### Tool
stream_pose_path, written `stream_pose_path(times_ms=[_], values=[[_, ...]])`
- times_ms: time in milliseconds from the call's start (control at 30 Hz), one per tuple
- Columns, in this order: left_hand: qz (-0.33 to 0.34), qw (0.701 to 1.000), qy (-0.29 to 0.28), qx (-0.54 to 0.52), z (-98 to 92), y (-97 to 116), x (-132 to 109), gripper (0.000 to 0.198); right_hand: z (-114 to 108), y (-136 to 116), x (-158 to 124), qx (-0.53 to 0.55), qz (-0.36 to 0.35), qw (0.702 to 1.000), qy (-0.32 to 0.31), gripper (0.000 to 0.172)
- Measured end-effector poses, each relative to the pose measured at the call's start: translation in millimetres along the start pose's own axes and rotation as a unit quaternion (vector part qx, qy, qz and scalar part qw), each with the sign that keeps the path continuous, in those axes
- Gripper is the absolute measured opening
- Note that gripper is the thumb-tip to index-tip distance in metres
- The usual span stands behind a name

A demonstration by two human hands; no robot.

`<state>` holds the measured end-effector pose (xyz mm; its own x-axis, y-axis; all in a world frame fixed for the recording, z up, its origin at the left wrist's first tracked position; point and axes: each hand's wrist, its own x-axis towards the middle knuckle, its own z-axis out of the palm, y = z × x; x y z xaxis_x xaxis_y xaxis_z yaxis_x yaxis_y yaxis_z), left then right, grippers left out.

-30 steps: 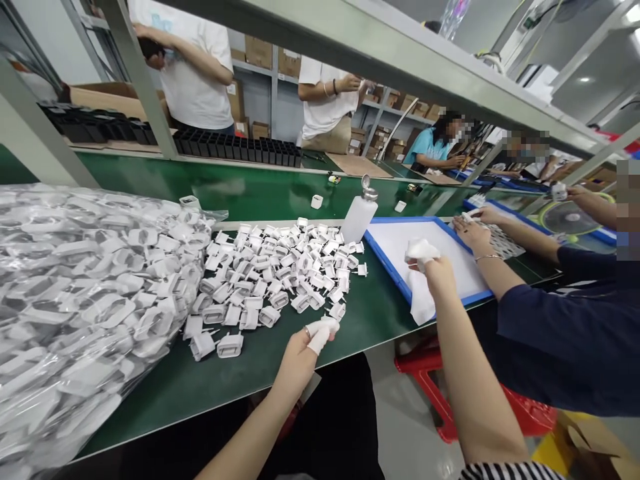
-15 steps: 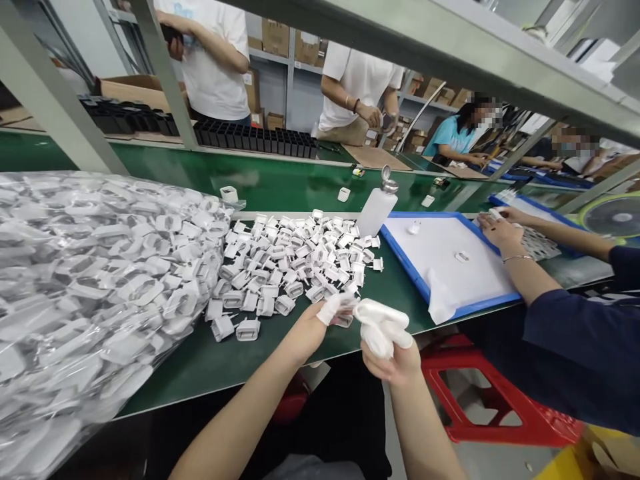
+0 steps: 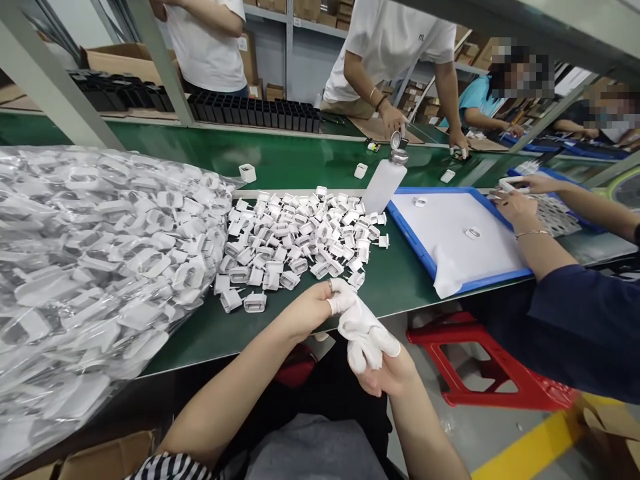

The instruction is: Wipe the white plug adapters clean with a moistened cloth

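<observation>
My left hand, with white finger cots on thumb and forefinger, pinches a small white plug part at the near edge of the green bench. My right hand sits just right of it and lower, holding a white cloth bunched over its fingers and pressed against the part. The part itself is mostly hidden under the cloth. A heap of white plug parts lies just beyond my hands.
A big clear bag of the same parts fills the left. A blue tray with a white sheet and a white dispenser bottle sit to the right. A co-worker's arm rests by the tray. A red stool stands below. People stand across the green belt.
My right hand came from the blue tray with the cloth and met my left hand at the bench edge. Both hands have drawn closer to me and the view tilted down.
</observation>
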<state>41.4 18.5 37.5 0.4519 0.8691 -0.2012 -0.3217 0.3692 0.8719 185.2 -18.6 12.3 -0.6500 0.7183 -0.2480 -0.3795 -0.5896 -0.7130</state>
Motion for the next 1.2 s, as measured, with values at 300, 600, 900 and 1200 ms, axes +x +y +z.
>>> stream_pose_path(times_ms=[300,600,900,1200], values=[[0.171,0.971,0.093,0.140,5.3,10,-12,0.004,-9,-2,-13,-0.218,-0.202,0.942,0.153,0.021],[0.230,0.937,0.020,0.262,19.4,31,-26,0.018,2,17,15,-0.030,-0.228,0.970,0.080,0.048],[0.241,0.857,0.163,0.426,18.2,31,-43,0.019,0,24,12,-0.109,-0.297,0.945,0.089,0.021],[0.037,0.862,0.141,0.485,-1.2,4,-22,0.024,-4,15,1,-0.316,-0.450,0.816,0.181,0.022]])
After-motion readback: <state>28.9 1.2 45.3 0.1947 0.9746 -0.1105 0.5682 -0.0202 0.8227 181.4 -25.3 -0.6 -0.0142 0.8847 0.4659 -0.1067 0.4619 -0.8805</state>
